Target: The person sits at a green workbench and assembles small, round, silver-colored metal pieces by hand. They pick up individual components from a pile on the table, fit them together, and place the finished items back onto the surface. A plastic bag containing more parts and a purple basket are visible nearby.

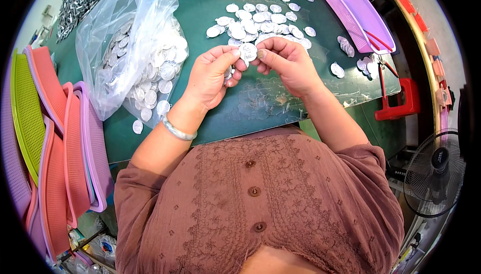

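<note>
Over the near part of the green table, a round silver medal [247, 52] is pinched by its edges between my two hands. My left hand [215, 71] grips its left side with thumb and fingers, and more silver discs show under those fingers. On the right side, my right hand [286, 63] pinches the same medal with thumb and forefinger. Just beyond my hands lies a loose pile of similar silver medals [250, 25]. To the left, a clear plastic bag [131, 11] lies open with many medals [155, 76] in and spilling from it.
Stacked plastic baskets [92, 144] stand at the left edge. A purple basket [353, 11], small medal stacks [345, 46] and red-handled pliers [382, 73] are at the right. A heap of small metal parts [82, 3] lies far left. A red stool [401, 104] and fan [435, 174] stand beyond the table.
</note>
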`<state>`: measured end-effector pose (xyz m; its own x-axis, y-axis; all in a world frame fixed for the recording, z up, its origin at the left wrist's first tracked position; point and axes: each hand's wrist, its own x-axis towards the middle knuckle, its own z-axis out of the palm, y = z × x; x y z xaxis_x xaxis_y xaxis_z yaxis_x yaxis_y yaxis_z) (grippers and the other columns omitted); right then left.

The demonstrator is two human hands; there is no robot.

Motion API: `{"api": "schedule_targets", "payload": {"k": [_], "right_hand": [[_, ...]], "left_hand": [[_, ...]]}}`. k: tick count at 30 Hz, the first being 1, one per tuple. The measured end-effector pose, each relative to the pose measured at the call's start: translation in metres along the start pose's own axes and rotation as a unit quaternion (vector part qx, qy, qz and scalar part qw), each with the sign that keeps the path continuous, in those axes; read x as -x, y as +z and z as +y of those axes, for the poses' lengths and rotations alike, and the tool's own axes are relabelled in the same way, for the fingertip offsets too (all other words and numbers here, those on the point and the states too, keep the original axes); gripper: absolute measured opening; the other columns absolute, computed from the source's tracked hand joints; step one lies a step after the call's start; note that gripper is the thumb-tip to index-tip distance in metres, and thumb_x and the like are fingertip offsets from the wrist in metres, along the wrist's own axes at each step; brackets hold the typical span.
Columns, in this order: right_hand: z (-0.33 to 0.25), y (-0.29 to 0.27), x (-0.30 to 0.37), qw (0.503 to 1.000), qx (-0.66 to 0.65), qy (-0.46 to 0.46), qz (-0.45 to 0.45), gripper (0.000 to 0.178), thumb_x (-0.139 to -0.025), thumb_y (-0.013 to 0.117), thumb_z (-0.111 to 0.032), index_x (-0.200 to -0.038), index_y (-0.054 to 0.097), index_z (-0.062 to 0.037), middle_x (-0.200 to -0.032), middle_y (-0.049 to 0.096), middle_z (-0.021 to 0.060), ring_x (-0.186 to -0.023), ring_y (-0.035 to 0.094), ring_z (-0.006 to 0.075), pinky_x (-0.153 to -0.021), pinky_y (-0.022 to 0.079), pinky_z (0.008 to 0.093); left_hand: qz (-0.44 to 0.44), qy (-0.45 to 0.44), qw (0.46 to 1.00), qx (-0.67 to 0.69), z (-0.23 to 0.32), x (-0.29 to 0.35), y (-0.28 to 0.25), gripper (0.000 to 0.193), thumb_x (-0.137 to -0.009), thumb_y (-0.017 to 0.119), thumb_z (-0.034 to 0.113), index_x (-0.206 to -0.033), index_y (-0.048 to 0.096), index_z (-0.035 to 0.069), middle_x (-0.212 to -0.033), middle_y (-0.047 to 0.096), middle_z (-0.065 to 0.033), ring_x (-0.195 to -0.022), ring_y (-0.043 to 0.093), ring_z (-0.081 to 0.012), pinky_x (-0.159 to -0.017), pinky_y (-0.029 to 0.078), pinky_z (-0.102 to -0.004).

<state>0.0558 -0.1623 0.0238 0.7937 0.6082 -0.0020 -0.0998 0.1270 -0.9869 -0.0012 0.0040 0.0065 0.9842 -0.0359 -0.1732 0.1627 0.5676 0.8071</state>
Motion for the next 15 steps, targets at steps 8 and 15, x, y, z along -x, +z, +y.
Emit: {"api": "schedule_targets", "payload": {"k": [8, 15], "right_hand": [[0.011, 0.009, 0.002, 0.926, 0.277, -0.244, 0.08, 0.008, -0.074, 0.06, -0.002, -0.082, 0.057, -0.0013, -0.075, 0.057, 0.0047, -0.064, 0.054, 0.0127, -0.057, 0.044, 0.0237], [0.009, 0.013, 0.003, 0.868, 0.365, -0.33, 0.07, 0.013, -0.067, 0.061, 0.002, -0.077, 0.056, -0.0029, -0.074, 0.054, 0.0087, -0.069, 0.056, 0.0237, -0.058, 0.044, 0.0298]], "left_hand": [[-0.025, 0.065, 0.997, -0.022, -0.004, 0.003, 0.009, 0.028, -0.085, 0.052, 0.012, -0.11, 0.052, 0.001, -0.078, 0.056, -0.0048, -0.061, 0.046, -0.008, -0.049, 0.034, -0.0188], [-0.06, 0.054, 0.996, -0.034, -0.004, 0.004, 0.006, 0.033, -0.082, 0.055, 0.007, -0.114, 0.05, 0.001, -0.075, 0.053, -0.0024, -0.062, 0.044, -0.0075, -0.052, 0.034, -0.0184]]}}
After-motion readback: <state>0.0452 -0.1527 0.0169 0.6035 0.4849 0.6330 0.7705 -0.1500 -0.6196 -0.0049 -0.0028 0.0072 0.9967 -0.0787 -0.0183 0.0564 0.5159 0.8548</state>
